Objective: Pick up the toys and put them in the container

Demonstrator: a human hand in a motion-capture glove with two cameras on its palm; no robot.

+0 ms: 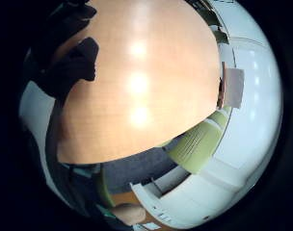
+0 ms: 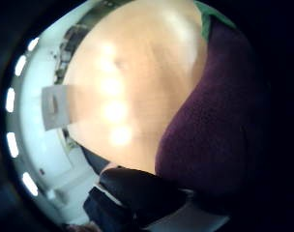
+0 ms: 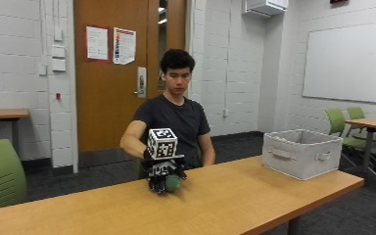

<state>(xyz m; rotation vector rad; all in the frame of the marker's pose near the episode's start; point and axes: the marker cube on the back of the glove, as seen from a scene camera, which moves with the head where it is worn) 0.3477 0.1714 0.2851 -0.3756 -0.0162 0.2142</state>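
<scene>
The long light-wood table (image 3: 240, 196) ran across the outside view, with the pale grey fabric storage bin with strap handles (image 3: 302, 152) standing near its far end, on the person's left and well apart from the hand. The person sat behind the table with the right arm reached forward and the forearm sloping down, so that the black-gloved right hand (image 3: 163, 177) hung palm-down just over the tabletop, fingers pointing at the wood.

Those fingers were curled round a soft toy with a dark purple body and a green end (image 2: 210, 125). The thumb-side palm view showed its fuzzy purple surface filling the space next to the palm, and the outside view showed a green rounded part (image 3: 173, 183) between the fingers, at or just above the table.

The step in hand appeared to be the pick-up of this toy. The next move would call for lifting it clear, carrying it across to the bin and releasing it above the opening.
</scene>
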